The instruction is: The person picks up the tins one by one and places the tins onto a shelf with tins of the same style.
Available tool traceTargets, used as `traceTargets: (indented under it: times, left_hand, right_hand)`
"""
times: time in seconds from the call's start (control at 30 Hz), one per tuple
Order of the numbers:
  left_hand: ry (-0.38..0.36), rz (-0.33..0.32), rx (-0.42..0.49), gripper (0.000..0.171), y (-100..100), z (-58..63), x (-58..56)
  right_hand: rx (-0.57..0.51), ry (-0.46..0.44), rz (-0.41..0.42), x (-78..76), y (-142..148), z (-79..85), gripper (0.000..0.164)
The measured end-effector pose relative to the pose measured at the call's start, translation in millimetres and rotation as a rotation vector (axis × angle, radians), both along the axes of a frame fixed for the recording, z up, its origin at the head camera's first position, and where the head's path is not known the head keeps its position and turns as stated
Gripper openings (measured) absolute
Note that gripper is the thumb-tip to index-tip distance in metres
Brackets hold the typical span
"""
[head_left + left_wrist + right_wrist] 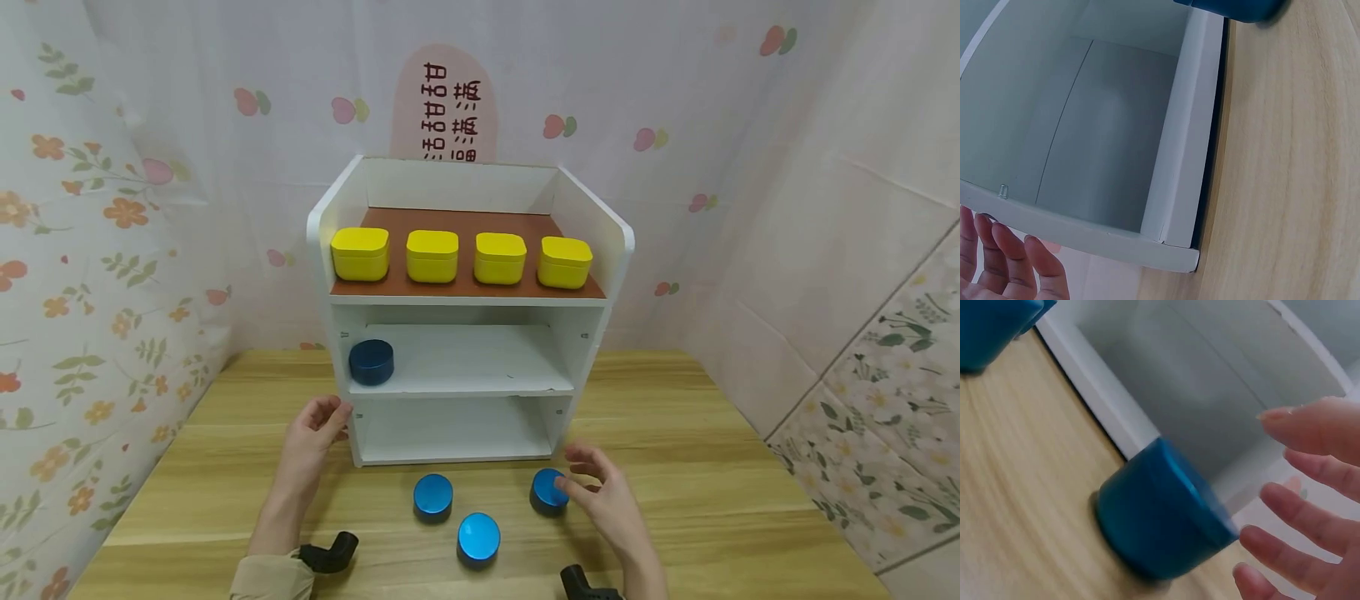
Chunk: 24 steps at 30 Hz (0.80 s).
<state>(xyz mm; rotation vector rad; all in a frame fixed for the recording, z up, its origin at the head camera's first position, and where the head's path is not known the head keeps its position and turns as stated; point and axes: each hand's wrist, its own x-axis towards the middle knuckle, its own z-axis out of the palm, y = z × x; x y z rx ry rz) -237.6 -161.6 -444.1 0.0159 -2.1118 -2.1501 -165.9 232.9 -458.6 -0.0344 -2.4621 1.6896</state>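
Note:
My left hand [313, 432] is beside the left outer wall of a white shelf unit [465, 393], its fingers loosely bent. Whether they touch the wall is hard to tell. To the right, my right hand [604, 493] hovers over a round blue tin [548, 490], fingers spread and apart from each other. In the right wrist view this blue tin [1157, 515] stands on the table with the fingertips close to its top, not wrapped around it. Two more blue tins, one farther back [432, 497] and one nearer me [478, 539], stand left of it.
A dark blue tin [371, 362] sits at the left end of the middle shelf. Several yellow lidded boxes [432, 257] line the brown top shelf. The unit stands on a wooden table [697, 467], with patterned curtains [225, 208] behind and at the sides.

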Motion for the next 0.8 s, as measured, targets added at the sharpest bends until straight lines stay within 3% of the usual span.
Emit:
traceTargets:
  times: [0.37,0.8]
  left_hand:
    - [0.023,-0.003,0.005,0.031,2,1.6,-2.7]
    - [0.022,-0.009,0.009,0.031,-1,-2.0,0.5]
  right_hand:
    - [-0.037,-0.031,0.126,-1.3,7,-14.8,0.055]
    - [0.080,-0.080,0.195,-5.3,7,-24.2,0.068]
